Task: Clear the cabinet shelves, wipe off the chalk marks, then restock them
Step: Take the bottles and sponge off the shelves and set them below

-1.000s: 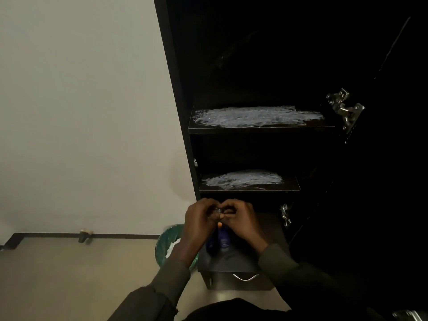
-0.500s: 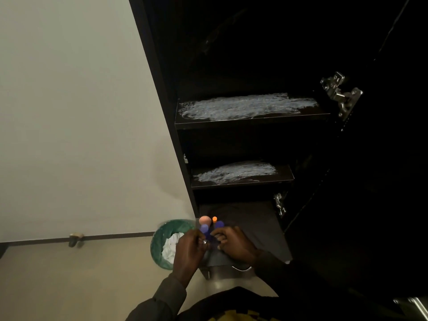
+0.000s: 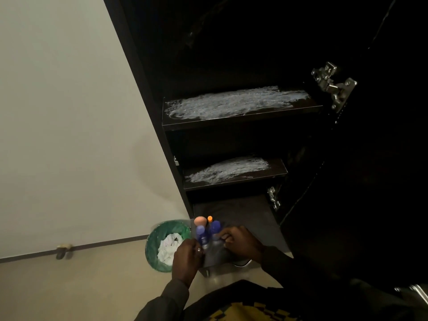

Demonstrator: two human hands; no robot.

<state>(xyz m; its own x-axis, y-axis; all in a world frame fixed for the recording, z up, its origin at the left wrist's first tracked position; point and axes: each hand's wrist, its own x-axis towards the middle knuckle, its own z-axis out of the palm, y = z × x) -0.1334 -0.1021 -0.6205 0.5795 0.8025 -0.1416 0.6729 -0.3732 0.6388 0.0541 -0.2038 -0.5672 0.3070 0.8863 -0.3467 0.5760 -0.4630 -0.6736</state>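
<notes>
Both hands are curling around a cluster of small bottles [image 3: 209,232] at the bottom shelf's [image 3: 250,218] front edge, left hand [image 3: 187,257] at seven o'clock, right hand [image 3: 240,242] at four, chalk-smeared shelves [image 3: 234,105] lying bare at twelve.

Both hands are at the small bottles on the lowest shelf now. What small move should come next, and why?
Probably lift the cluster of bottles out and set it aside. The left hand and right hand already close on it from both sides, and the upper shelf and middle shelf are bare of items but coated in chalk marks, so clearing looks nearly done before wiping.
</notes>
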